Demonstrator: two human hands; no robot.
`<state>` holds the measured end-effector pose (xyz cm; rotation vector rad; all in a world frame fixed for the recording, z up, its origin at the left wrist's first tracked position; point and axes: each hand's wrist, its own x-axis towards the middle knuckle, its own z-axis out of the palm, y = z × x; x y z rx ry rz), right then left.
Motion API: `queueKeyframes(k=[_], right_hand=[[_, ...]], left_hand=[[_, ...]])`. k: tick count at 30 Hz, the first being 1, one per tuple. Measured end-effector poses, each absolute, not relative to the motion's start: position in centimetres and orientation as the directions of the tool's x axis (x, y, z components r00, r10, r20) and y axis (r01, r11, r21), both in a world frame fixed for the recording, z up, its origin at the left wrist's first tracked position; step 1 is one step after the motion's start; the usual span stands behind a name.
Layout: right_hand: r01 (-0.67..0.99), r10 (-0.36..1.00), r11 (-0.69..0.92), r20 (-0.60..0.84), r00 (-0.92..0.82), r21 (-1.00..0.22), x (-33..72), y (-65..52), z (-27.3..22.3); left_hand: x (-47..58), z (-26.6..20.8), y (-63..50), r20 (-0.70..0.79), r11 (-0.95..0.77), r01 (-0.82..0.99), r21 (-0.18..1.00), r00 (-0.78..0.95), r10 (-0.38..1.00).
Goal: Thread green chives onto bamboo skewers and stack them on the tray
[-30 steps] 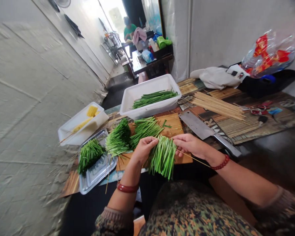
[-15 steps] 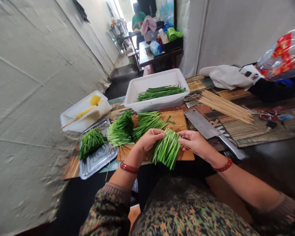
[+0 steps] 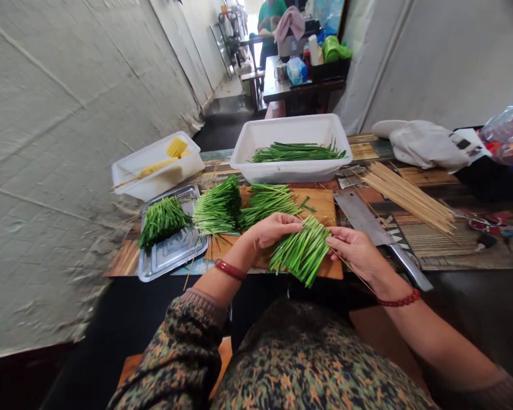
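We have the bundle of green stalks [image 3: 301,250] between our two hands, over the near right part of the cutting board [image 3: 324,206], the lower ends reaching to about its near edge. Our left hand [image 3: 274,230] pinches the upper left side of the row between thumb and fingers. Our right hand [image 3: 354,250] pinches the right side, a thin stick [image 3: 354,272] running from it back toward the right wrist. The fingers cover the spot where stick and stalks meet, so we can't be sure how the stick passes through.

To do this well, in our judgement, we press lightly from both sides, enough to bring the stalks level without crushing them. The stick wants to lie straight across the row, and the fingertips are best out of line with its point. The upper ends look fairly even; the lower ends fan out more, so a gentle squaring would help. The left part of the board, beside the cut pile [image 3: 270,206], offers support if the row sags. The cleaver [image 3: 363,221] rests just to the right, so we mind that elbow.
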<state>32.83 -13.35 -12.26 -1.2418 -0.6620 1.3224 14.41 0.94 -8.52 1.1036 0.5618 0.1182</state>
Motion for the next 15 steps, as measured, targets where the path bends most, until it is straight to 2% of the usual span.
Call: queueKeyframes(k=[11, 15], right_hand=[[-0.3, 0.925, -0.187, -0.271, 0.266, -0.935, 32.3, -13.2, -12.4], [-0.291, 0.924, -0.178, -0.262, 0.28, -0.94, 32.1, -13.5, -12.6]], left_hand=[[15.1, -9.2, 0.8, -0.345, 0.367, 0.179, 0.913, 0.818, 0.46], [14.5, -8.8, -0.2, -0.2, 0.144, 0.143, 0.979, 0.789, 0.581]])
